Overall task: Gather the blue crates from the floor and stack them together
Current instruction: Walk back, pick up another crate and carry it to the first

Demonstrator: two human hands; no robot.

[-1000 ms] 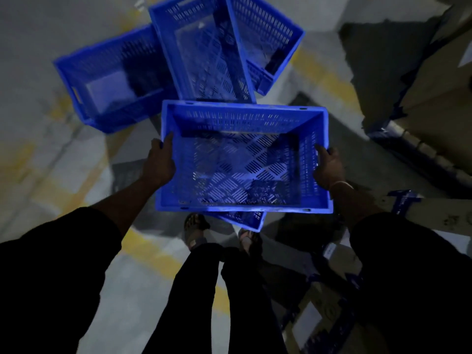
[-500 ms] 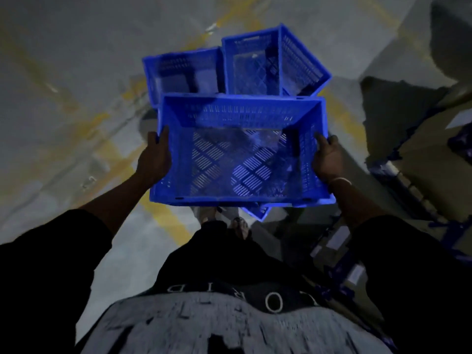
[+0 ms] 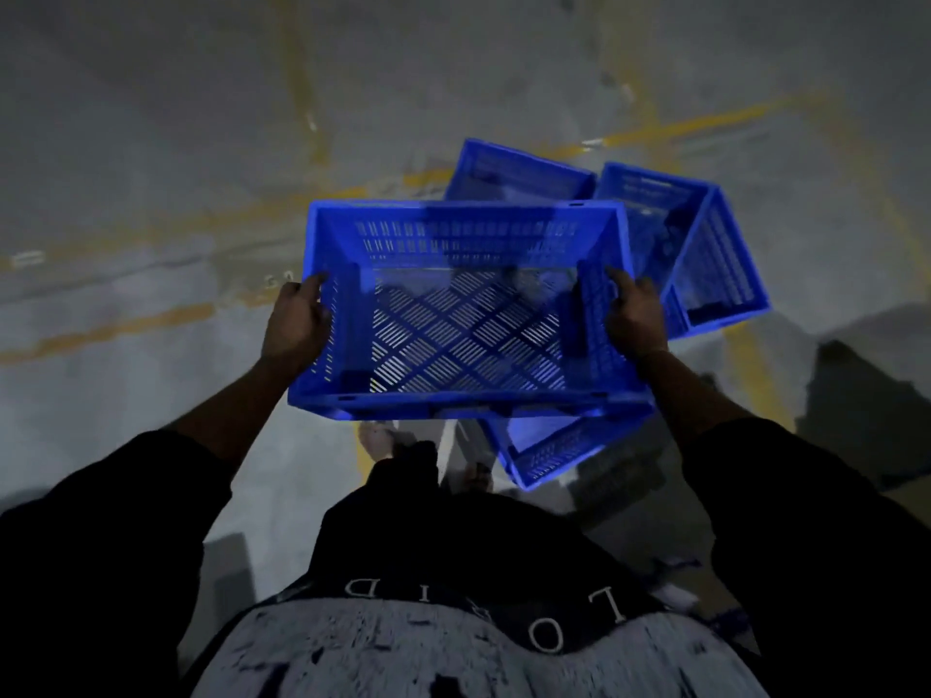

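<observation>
Firmly gripped at both short ends, a blue crate (image 3: pixel 466 314) hangs at waist height: the left hand (image 3: pixel 297 322) curls over its left rim with the thumb inside, and the right hand (image 3: pixel 632 317) does the same on the right wall, fingers wrapped round the edge. Its long axis runs side to side between the two hands, open top up, the perforated base letting the floor show through. Directly beneath its near right corner, a second crate (image 3: pixel 549 453) sits on the concrete floor (image 3: pixel 151 143) at a skew, only one corner of it visible, just beside the person's feet. Beyond the far rim lie two more: one crate (image 3: pixel 519 171) mostly hidden behind the held one, and another crate (image 3: pixel 715 259) off to the right, tilted on its side. Faded yellow lines (image 3: pixel 297 88) cross the dim floor. Any stacking move would seem to hinge on the low crate near the right hand, whose axis is turned against the carried one, so a twist looks needed before it could nest. Neither hand is clearly nearer.
</observation>
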